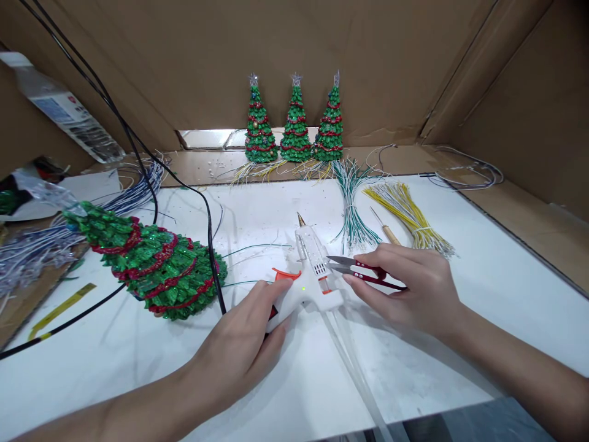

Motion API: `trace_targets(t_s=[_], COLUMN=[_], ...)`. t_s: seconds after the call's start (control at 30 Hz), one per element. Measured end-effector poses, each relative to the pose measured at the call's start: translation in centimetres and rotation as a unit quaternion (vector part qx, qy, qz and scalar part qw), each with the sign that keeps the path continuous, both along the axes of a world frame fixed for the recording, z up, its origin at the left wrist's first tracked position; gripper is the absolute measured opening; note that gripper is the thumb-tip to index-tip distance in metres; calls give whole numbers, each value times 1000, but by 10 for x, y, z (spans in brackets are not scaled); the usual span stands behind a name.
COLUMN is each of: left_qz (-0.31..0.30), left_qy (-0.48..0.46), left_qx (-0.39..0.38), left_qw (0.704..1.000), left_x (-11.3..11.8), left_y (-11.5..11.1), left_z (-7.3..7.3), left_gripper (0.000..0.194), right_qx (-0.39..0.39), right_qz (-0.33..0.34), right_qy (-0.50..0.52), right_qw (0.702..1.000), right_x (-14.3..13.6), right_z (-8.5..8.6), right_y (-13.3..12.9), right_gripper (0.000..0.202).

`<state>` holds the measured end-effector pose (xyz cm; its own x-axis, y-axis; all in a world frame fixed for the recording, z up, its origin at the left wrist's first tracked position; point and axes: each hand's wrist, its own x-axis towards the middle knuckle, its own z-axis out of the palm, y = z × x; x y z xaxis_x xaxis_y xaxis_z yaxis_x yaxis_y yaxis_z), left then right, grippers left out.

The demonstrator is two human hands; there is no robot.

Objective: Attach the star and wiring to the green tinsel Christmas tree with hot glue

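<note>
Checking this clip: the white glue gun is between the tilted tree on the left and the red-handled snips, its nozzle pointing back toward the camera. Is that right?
Not quite: the head view shows the nozzle pointing away from the camera, toward the trees at the back. The white glue gun is indeed between the tilted tree and the red-handled snips.

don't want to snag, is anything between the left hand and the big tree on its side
Yes: a black cable crosses in front of the big tree near the left hand, and a thin green wire lies between.
</note>
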<state>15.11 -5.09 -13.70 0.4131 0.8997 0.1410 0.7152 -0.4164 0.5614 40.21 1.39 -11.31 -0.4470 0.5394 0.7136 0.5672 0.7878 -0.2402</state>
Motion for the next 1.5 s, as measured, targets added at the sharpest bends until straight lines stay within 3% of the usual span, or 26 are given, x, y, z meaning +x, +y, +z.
trace_targets(t_s=[0.97,1.1,1.2,1.33,1.5], left_qz=[-6,-6,-12,-20,-26], left_qy=[2,13,23,37,59], left_qx=[-4,2,15,37,77], left_qw=[1000,1000,1000,998,995], left_x=[1,0,0,1,1], left_y=[1,0,-1,-1,-2], left_z=[1,0,1,2,1], left_gripper=[39,39,38,36,37], right_qx=[-44,-91,-222,-417,-495], right_qz=[7,-2,-21,-37,-15], right_qy=[2,17,64,161,213], right_qw=[999,996,973,894,842], right_x=[-2,-3,-4,-4,-6], right_z=[3,8,15,25,28], right_y=[0,0,2,17,42], right_gripper=[5,9,16,23,26])
